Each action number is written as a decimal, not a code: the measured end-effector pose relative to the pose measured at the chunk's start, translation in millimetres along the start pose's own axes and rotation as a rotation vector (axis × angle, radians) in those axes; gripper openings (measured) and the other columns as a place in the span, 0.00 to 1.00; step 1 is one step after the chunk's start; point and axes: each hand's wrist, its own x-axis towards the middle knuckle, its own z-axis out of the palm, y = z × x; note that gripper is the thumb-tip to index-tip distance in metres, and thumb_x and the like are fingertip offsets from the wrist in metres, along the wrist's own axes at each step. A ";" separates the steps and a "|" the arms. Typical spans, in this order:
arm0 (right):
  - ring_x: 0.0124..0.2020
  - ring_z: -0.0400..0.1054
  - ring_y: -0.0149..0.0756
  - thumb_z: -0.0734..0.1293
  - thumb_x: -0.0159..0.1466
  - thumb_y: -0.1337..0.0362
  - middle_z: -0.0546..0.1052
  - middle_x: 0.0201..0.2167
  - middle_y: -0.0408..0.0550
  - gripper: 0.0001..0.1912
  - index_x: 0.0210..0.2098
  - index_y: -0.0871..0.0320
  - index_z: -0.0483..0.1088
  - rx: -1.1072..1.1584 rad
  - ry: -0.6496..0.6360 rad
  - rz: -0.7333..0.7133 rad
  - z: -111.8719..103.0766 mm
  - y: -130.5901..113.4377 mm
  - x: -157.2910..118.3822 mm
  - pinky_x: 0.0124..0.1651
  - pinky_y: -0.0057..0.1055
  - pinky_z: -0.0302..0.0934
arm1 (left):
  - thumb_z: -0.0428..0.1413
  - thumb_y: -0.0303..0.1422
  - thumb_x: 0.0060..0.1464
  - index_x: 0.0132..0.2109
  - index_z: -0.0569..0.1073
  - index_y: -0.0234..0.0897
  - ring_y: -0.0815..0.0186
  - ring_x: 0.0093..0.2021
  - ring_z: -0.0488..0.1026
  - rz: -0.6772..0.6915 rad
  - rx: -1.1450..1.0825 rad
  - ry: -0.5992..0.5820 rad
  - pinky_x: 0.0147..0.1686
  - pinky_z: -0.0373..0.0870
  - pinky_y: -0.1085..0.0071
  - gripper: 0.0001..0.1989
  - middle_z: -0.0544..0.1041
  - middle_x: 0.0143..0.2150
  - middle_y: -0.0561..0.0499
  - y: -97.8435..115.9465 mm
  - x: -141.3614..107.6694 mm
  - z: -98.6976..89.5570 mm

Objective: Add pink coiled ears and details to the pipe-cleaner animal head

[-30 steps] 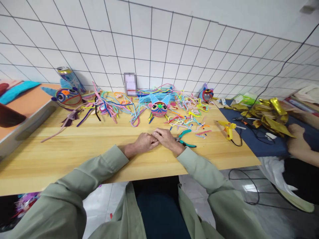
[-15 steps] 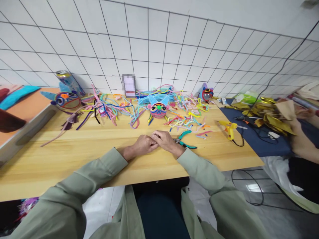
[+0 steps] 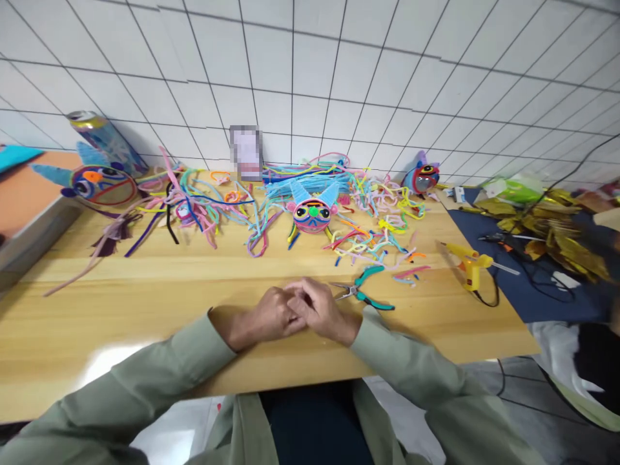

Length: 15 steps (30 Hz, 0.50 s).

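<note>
My left hand [image 3: 265, 316] and my right hand [image 3: 320, 311] rest together on the wooden table [image 3: 145, 310] near its front edge, fingers curled and touching each other. I see nothing held in either hand. Teal-handled pliers [image 3: 364, 294] lie just right of my right hand. Beyond my hands stands a pink and blue pipe-cleaner cat face [image 3: 312, 213] amid a spread of loose coloured pipe cleaners [image 3: 213, 206].
A yellow glue gun [image 3: 469, 268] lies at the right with its black cable. A second pipe-cleaner face [image 3: 99, 184] and a drink can [image 3: 104, 139] sit back left, a third face [image 3: 422, 177] back right. Gold foil [image 3: 557, 236] covers a dark mat where another person works.
The view has tilted and shifted, so the table appears lower and my hands sit nearer the front edge. My hands stay clasped together, drawn slightly toward me.
</note>
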 end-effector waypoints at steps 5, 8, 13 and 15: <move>0.31 0.70 0.40 0.63 0.80 0.47 0.78 0.33 0.46 0.19 0.57 0.52 0.76 -0.085 -0.047 -0.141 -2.9 -6.5 -8.9 0.38 0.37 0.68 | 0.58 0.29 0.63 0.32 0.77 0.42 0.65 0.26 0.77 -0.015 -0.171 -0.015 0.25 0.65 0.67 0.10 0.83 0.29 0.54 9.0 -1.7 -6.6; 0.30 0.72 0.41 0.62 0.81 0.48 0.78 0.33 0.46 0.20 0.63 0.51 0.71 -0.114 -0.054 -0.162 -4.2 -10.4 -9.6 0.35 0.38 0.67 | 0.60 0.26 0.59 0.31 0.76 0.41 0.68 0.21 0.72 -0.057 -0.275 -0.087 0.20 0.59 0.65 0.08 0.81 0.27 0.57 13.8 -3.0 -7.1; 0.30 0.71 0.39 0.57 0.82 0.44 0.77 0.33 0.46 0.25 0.61 0.57 0.69 -0.187 -0.036 -0.207 2.4 -10.3 -13.8 0.32 0.36 0.64 | 0.60 0.23 0.56 0.33 0.79 0.42 0.67 0.21 0.73 -0.113 -0.361 -0.111 0.20 0.56 0.62 0.09 0.81 0.26 0.59 21.5 -9.5 -1.9; 0.30 0.71 0.38 0.56 0.83 0.44 0.77 0.33 0.46 0.25 0.60 0.57 0.69 -0.198 -0.026 -0.222 4.1 -7.9 -15.1 0.34 0.35 0.64 | 0.60 0.24 0.57 0.32 0.78 0.42 0.67 0.22 0.73 -0.130 -0.339 -0.146 0.21 0.58 0.64 0.09 0.80 0.25 0.58 21.1 -11.3 -0.6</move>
